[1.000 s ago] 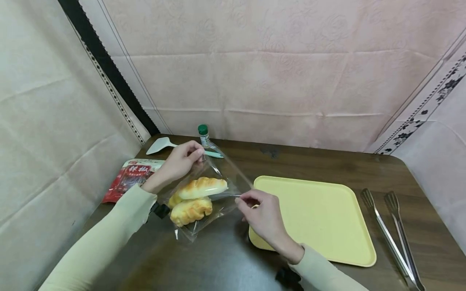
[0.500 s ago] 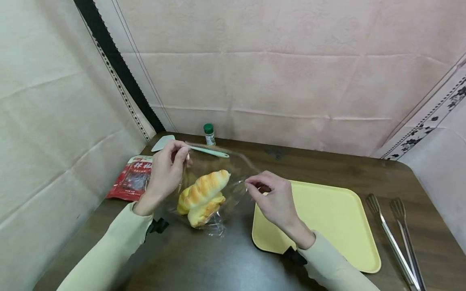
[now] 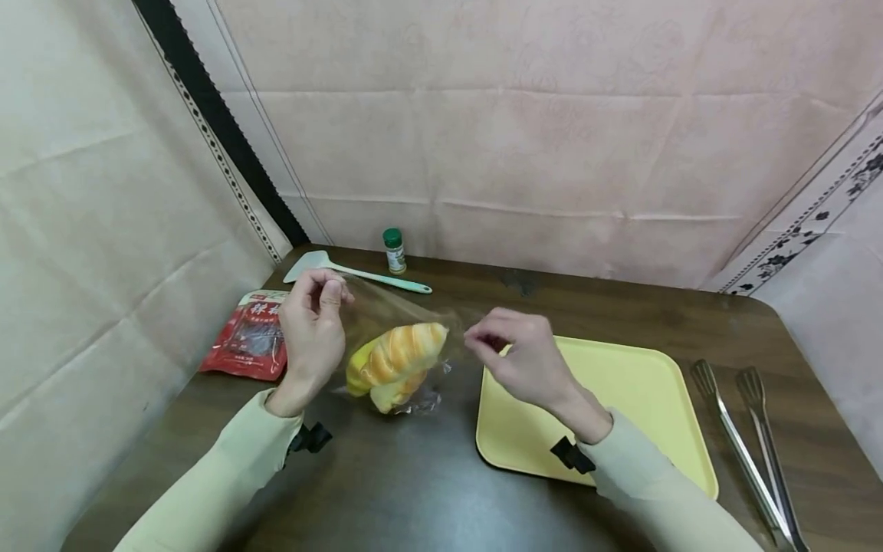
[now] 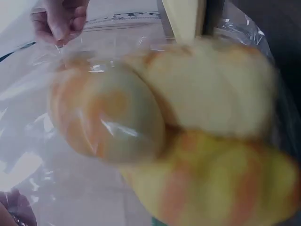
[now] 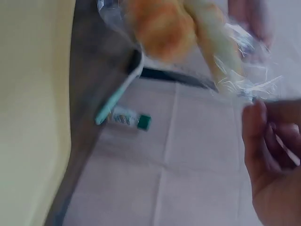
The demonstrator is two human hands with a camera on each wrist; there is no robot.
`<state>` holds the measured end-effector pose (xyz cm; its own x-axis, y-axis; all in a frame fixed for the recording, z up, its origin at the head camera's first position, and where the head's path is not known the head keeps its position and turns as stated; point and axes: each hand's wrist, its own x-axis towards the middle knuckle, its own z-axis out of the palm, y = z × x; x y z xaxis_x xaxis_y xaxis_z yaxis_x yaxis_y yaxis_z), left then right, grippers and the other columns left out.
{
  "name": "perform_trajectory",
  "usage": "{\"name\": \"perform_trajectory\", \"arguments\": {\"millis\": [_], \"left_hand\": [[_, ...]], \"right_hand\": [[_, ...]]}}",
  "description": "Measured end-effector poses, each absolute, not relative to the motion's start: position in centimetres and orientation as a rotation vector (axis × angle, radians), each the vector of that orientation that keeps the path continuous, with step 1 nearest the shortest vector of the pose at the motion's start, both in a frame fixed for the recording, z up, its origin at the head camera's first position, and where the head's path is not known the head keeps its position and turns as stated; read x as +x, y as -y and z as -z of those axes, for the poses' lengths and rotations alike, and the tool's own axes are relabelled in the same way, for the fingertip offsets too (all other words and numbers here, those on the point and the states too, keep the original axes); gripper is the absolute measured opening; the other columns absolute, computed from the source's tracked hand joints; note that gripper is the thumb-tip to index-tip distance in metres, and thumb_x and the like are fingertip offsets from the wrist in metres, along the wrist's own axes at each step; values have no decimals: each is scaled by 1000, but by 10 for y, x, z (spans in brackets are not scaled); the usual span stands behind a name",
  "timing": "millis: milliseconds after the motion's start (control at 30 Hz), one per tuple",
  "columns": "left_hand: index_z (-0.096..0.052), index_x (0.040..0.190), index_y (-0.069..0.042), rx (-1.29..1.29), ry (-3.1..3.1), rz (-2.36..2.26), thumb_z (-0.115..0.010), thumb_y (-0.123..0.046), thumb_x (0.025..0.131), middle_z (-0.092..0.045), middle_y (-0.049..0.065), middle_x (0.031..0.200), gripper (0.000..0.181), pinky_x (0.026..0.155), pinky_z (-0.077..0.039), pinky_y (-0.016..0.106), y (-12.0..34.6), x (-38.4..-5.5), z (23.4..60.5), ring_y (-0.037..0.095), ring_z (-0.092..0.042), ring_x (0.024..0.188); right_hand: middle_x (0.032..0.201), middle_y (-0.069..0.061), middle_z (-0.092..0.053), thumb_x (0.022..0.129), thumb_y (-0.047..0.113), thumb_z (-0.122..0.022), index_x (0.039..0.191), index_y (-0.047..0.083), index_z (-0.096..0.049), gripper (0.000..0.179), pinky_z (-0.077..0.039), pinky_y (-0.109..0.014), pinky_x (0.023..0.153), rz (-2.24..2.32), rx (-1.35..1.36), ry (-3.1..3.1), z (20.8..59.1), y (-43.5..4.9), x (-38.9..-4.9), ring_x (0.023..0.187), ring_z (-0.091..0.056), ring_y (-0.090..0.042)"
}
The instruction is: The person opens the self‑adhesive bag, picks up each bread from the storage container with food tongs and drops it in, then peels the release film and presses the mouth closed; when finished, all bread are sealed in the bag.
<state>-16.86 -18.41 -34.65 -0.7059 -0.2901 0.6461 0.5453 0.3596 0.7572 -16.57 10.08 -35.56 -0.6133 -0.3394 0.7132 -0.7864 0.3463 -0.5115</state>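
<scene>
A clear plastic bag (image 3: 379, 307) hangs stretched between both hands. My left hand (image 3: 312, 333) pinches its upper left edge, while my right hand (image 3: 520, 356) pinches the opposite edge with thumb and fingertips. Inside the bag lie bread rolls: an orange-striped roll (image 4: 108, 113), a pale roll (image 4: 211, 89) and a yellow roll (image 4: 225, 179), pressed together in the left wrist view. Seen from the head, the striped roll covers part of the others. Shiny wrinkled film (image 5: 244, 84) gathers near the right fingertips in the right wrist view.
To the right is a yellow tray (image 3: 621, 414), partly under the right forearm, with metal tongs (image 3: 748, 452) beside it. A red food packet (image 3: 248, 337) lies left. Behind are a pale green spatula (image 3: 372, 276) and a green-capped bottle (image 3: 395, 253).
My left hand has moved left and turned more upright; my right hand has shifted slightly right and up. The rolls have tilted and bunched together toward the right. More of the spatula shows.
</scene>
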Motion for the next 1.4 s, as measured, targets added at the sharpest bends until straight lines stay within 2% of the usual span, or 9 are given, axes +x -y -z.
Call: {"name": "perform_trajectory", "arguments": {"millis": [100, 233, 333, 400, 467, 700, 967, 1200, 1400], "left_hand": [[-60, 102, 14, -220, 1886, 1532, -56, -4, 111, -67, -18, 89, 21, 83, -54, 15, 188, -169, 350, -1, -66, 86], [-61, 102, -5, -257, 1883, 1711, -49, -7, 114, -74, -17, 94, 17, 94, -57, 19, 191, -170, 354, 2, -73, 91], [-60, 102, -18, -251, 1887, 1763, -48, -10, 115, -77, -16, 91, 19, 94, -55, 20, 193, -171, 355, 2, -74, 89], [-62, 103, -18, -248, 1881, 1775, -51, -11, 115, -78, -17, 89, 18, 90, -55, 20, 194, -171, 355, 1, -75, 87], [-63, 103, -17, -269, 1867, 1790, -53, -10, 114, -79, -15, 87, 16, 90, -55, 20, 194, -171, 356, 2, -75, 84], [-67, 106, 2, -321, 1833, 1779, -60, -4, 110, -78, -12, 82, 10, 79, -57, 18, 195, -174, 355, 3, -75, 78], [-70, 105, 4, -237, 1845, 1769, -65, 0, 106, -73, -13, 81, 7, 69, -54, 16, 192, -174, 350, 2, -69, 74], [-71, 96, -13, -302, 1795, 1910, -63, 4, 105, -75, -9, 79, 21, 75, -61, 21, 190, -173, 348, 5, -72, 74], [-73, 102, 4, -298, 1849, 1908, -67, 6, 101, -76, -10, 79, 7, 73, -62, 21, 191, -171, 345, 4, -73, 73]], "right_hand": [[82, -2, -77, 89, -7, -81, 90, 6, -83, 14, -58, -18, 66, -1228, 987, 2180, 355, -101, -170, 69, -68, -7], [84, -5, -75, 91, -8, -79, 96, 3, -82, 13, -57, -19, 65, -1334, 964, 2177, 358, -103, -178, 70, -64, -5], [85, -10, -72, 92, -10, -76, 126, -1, -75, 35, -56, -18, 64, -1452, 924, 2142, 361, -104, -184, 68, -63, -5], [86, -13, -70, 93, -11, -74, 146, -1, -62, 55, -57, -21, 62, -1545, 889, 2139, 364, -104, -185, 67, -63, -6], [87, -15, -70, 95, -10, -72, 153, 0, -55, 61, -58, -24, 60, -1626, 832, 2170, 366, -105, -187, 66, -64, -7], [84, -19, -70, 104, 1, -68, 110, -6, -75, 12, -58, -28, 60, -1809, 626, 2293, 368, -109, -191, 63, -65, -8], [88, -14, -69, 113, 10, -55, 101, -8, -67, 25, -58, -28, 60, -1922, 542, 2347, 367, -107, -193, 75, -69, -11], [84, -6, -66, 116, 14, -48, 100, -11, -63, 33, -59, -29, 61, -2025, 474, 2326, 367, -107, -192, 75, -68, -14], [84, -5, -65, 116, 14, -48, 99, -11, -63, 33, -58, -29, 60, -2016, 452, 2333, 369, -110, -193, 76, -68, -13]]}}
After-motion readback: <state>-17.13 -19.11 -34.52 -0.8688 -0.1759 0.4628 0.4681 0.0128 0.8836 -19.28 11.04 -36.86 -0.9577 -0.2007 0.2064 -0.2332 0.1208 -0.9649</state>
